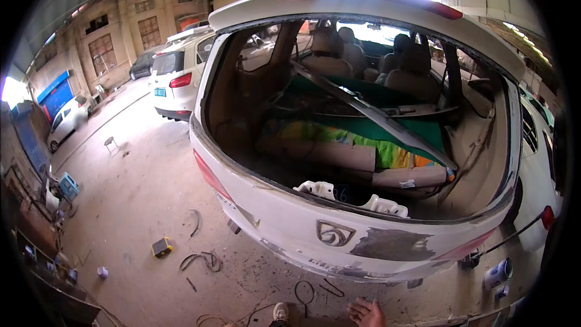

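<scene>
Only my right hand (pixel 367 313) shows, low in the picture and cut off by the lower edge. Its fingers are apart and slightly curled, and I see nothing in them. It is below the rear of a white car (pixel 278 212) and touches nothing that I can make out. A dark grey patch (pixel 392 244) marks the white paint of the tailgate, beside an emblem (pixel 335 234). The rear window opening has no glass. Inside lie a long grey trim strip (pixel 375 112), green sheeting (pixel 399 131) and a colourful cloth (pixel 393 156). My left hand is out of view.
On the floor are a yellow-and-black box (pixel 161 247), curved black strips (pixel 203 260), a black loop (pixel 304 292) and paint cans (pixel 497 274). My shoe (pixel 280 312) stands near the bumper. Another white car (pixel 177 79) is parked behind on the left, and a small stool (pixel 111 144) stands farther left.
</scene>
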Demonstrator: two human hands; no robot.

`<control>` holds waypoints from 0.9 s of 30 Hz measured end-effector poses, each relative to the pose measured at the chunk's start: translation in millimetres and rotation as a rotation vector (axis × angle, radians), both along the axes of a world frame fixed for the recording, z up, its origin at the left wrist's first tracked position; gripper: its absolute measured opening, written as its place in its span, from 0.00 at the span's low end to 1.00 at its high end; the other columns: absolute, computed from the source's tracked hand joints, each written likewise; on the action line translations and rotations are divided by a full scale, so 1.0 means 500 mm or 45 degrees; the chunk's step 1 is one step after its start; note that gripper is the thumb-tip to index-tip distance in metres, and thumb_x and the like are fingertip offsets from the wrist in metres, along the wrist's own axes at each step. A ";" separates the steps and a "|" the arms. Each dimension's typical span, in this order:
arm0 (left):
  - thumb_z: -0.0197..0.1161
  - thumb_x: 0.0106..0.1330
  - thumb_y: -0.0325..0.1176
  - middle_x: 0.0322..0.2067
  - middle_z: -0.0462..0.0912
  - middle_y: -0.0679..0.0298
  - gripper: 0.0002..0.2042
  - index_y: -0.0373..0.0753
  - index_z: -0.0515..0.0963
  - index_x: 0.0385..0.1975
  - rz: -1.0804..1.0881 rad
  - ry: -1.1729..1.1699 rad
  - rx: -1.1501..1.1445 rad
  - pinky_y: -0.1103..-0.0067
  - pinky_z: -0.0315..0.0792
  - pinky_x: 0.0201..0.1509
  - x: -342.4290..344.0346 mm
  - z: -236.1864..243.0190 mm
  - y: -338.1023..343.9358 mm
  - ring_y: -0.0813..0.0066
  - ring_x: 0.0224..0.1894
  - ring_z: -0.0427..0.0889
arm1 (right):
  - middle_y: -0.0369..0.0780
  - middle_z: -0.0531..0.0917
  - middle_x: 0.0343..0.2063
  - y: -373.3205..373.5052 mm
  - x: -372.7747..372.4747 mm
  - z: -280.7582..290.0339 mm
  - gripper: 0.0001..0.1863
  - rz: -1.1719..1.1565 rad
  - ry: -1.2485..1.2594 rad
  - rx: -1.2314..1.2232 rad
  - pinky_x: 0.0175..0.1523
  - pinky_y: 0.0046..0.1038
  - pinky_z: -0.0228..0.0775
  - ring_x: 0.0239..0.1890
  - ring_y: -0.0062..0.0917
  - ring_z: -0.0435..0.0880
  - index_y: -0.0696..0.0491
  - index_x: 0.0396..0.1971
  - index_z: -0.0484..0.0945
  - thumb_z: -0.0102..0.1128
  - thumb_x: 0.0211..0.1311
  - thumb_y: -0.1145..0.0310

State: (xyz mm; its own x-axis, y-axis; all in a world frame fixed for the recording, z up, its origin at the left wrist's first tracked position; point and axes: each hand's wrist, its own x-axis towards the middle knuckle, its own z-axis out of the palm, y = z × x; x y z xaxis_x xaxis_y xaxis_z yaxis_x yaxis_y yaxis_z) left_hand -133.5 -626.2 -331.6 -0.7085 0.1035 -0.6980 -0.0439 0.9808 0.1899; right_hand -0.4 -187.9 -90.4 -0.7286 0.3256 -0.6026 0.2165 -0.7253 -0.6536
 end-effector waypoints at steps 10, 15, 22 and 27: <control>0.53 0.62 0.52 0.45 0.80 0.54 0.23 0.41 0.77 0.48 -0.138 -0.203 0.232 0.66 0.72 0.49 0.202 -0.070 -0.021 0.56 0.45 0.79 | 0.40 0.81 0.42 0.004 0.019 0.029 0.25 0.001 0.012 0.016 0.49 0.31 0.67 0.42 0.26 0.77 0.53 0.48 0.74 0.45 0.66 0.47; 0.56 0.61 0.48 0.39 0.82 0.51 0.20 0.38 0.79 0.43 0.029 -0.307 0.552 0.67 0.72 0.45 0.194 -0.087 0.083 0.60 0.40 0.80 | 0.39 0.82 0.37 0.011 0.031 0.029 0.22 0.008 -0.050 0.071 0.46 0.29 0.69 0.39 0.25 0.79 0.55 0.47 0.75 0.48 0.65 0.52; 0.57 0.62 0.43 0.37 0.82 0.54 0.17 0.37 0.79 0.42 0.448 -0.240 0.889 0.68 0.72 0.44 0.184 -0.126 0.043 0.64 0.37 0.79 | 0.39 0.82 0.39 0.012 0.089 0.035 0.21 0.037 -0.067 0.093 0.47 0.29 0.70 0.41 0.25 0.79 0.55 0.47 0.75 0.48 0.66 0.53; 0.56 0.62 0.44 0.42 0.81 0.51 0.19 0.35 0.78 0.45 0.016 -0.238 0.283 0.66 0.72 0.47 0.159 -0.116 0.064 0.58 0.44 0.79 | 0.40 0.81 0.40 0.027 0.151 -0.025 0.22 0.022 -0.024 0.111 0.50 0.30 0.70 0.44 0.27 0.78 0.56 0.48 0.74 0.51 0.64 0.53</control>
State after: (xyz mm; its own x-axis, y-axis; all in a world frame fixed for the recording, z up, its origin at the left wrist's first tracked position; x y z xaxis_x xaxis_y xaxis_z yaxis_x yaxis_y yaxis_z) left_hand -53.8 -594.3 -389.3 -0.5720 0.2605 -0.7778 -0.1101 0.9153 0.3875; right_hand 74.9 -174.5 -103.0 -0.7234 0.3650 -0.5861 0.2411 -0.6618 -0.7098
